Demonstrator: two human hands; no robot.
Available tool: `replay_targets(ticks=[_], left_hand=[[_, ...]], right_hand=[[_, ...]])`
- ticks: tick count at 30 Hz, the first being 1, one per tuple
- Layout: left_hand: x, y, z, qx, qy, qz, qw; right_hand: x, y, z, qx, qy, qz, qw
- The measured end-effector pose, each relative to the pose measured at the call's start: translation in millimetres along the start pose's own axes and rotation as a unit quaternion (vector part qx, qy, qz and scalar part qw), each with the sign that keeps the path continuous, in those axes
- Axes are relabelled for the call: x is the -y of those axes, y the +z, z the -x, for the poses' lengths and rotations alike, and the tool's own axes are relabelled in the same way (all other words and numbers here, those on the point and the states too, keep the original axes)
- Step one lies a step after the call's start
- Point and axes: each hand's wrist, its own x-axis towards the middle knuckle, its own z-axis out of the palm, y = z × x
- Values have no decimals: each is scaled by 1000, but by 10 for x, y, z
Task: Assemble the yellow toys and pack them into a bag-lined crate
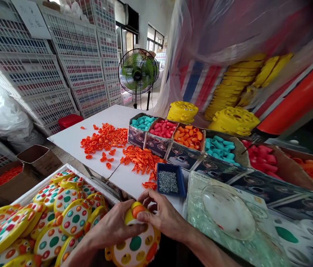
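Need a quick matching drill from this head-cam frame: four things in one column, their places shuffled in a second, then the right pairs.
Things:
1. round yellow toy
2. small blue tray
3. green fan
4. loose orange parts

Places:
A. on the floor at the back, by the stacked white crates
B. spread over the white table
C. held between the left hand and the right hand
D. on the table just beyond the hands, full of small grey pieces

Pairs: 1-C, 2-D, 3-A, 4-B
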Motion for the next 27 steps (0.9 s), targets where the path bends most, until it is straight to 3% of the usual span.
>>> replay_targets(ticks=[7,12,16,19,22,24,27], left_hand=[[-20,17,-42,-34,27,-2,999],[35,-206,-96,21,11,39,999],[194,-369,-56,40,9,161,986],[270,-362,-26,-1,29,310,950],[289,-276,-32,-62,47,437,896],[310,-227,-46,-109,38,470,875],[386,-224,-48,-145,19,453,879]], right_hand=[[5,45,-36,-32,-3,19,999],[57,-20,-71,-40,-38,51,997],[83,-153,-83,-82,-6,-91,992],[70,-163,-111,-155,31,-242,957],[13,-49,-120,-206,32,-307,929],[-60,42,-92,-202,43,-299,932],[-178,78,-38,-165,64,-202,963]])
